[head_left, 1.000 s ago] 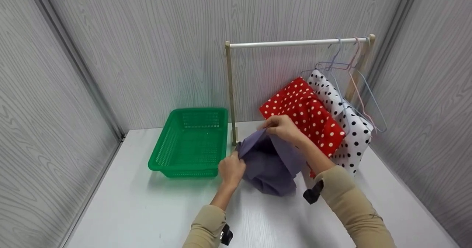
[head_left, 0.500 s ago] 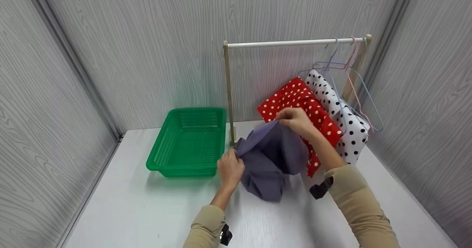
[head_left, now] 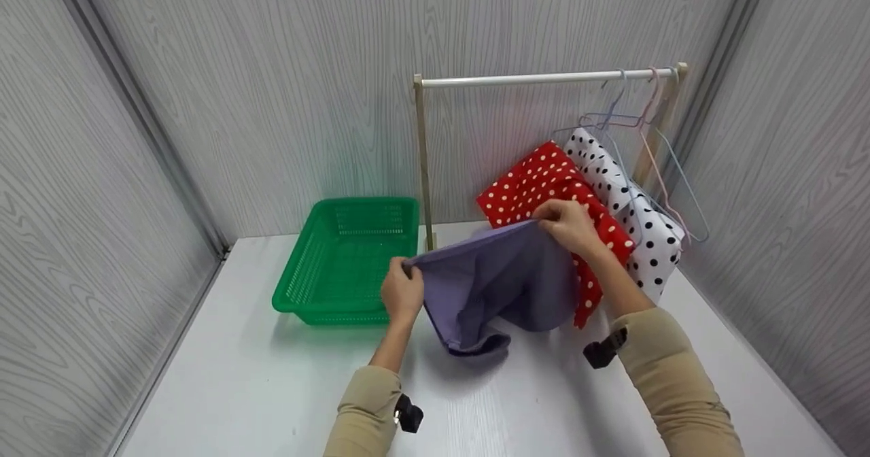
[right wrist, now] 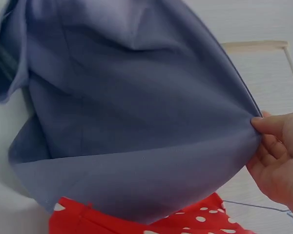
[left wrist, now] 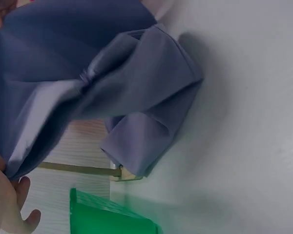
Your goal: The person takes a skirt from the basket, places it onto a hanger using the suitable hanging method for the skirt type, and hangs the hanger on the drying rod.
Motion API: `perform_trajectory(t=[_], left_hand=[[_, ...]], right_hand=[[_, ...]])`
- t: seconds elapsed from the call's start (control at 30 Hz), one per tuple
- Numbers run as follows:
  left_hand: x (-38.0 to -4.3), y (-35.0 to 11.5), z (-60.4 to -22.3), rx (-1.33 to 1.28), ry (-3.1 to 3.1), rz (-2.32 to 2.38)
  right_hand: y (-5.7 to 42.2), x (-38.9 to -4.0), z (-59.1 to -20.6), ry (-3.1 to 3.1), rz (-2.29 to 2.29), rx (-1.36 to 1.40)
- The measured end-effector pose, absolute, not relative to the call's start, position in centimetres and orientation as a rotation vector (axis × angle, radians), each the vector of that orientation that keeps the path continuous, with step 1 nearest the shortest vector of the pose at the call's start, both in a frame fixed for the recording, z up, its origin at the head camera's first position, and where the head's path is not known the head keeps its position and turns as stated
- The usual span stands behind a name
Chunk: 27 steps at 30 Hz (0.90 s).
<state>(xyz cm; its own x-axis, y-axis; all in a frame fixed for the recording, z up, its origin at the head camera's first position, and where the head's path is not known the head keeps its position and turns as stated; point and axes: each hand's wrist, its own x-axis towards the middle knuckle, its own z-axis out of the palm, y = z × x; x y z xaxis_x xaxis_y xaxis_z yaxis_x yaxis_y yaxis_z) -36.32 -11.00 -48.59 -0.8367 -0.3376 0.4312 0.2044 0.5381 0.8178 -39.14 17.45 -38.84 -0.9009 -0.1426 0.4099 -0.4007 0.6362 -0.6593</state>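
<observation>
A purple-grey piece of cloth (head_left: 516, 280) hangs stretched between both hands in the head view, its upper edge drawn into a nearly straight line. My left hand (head_left: 402, 290) grips its left corner beside the green basket. At the other end of that edge, my right hand (head_left: 567, 226) pinches the cloth in front of the red dotted fabric. In the right wrist view, thumb and fingers of the right hand (right wrist: 278, 151) close on the cloth's edge (right wrist: 161, 107). The left wrist view shows the cloth's lower part (left wrist: 141, 83) folded and bunched close over the white table.
A green plastic basket (head_left: 292, 287) stands left on the white table (head_left: 272, 389). Behind the hands is a rack with a white rail (head_left: 516, 79). Several wire hangers (head_left: 652, 158) hang at its right end, with red dotted fabric (head_left: 537, 178) and white dotted fabric (head_left: 656, 253).
My right hand has moved right and my left hand slightly left and up, so the cloth's top edge is pulled from bunched to stretched. The hanging fabrics and basket stay put.
</observation>
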Motion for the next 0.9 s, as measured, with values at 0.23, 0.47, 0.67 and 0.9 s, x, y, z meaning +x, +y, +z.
perform_trajectory(t=[0.23, 0.47, 0.67, 0.9], left_hand=[[-38.0, -9.7, -45.2, -0.013, -2.111, -1.523], [-38.3, -6.9, -43.4, -0.105, -2.216, -1.481], [-37.7, -5.8, -43.6, -0.234, -2.178, -1.555], [-36.7, -5.7, -46.1, -0.186, -2.334, -1.353]], right_hand=[[16.4, -39.5, -40.8, -2.8, 0.532, 0.378], [11.4, -39.4, -40.8, -2.834, 0.605, 0.693], [8.8, -39.6, -40.7, -2.687, 0.779, 0.763], [9.2, -39.7, -40.9, -2.624, 0.754, 0.658]])
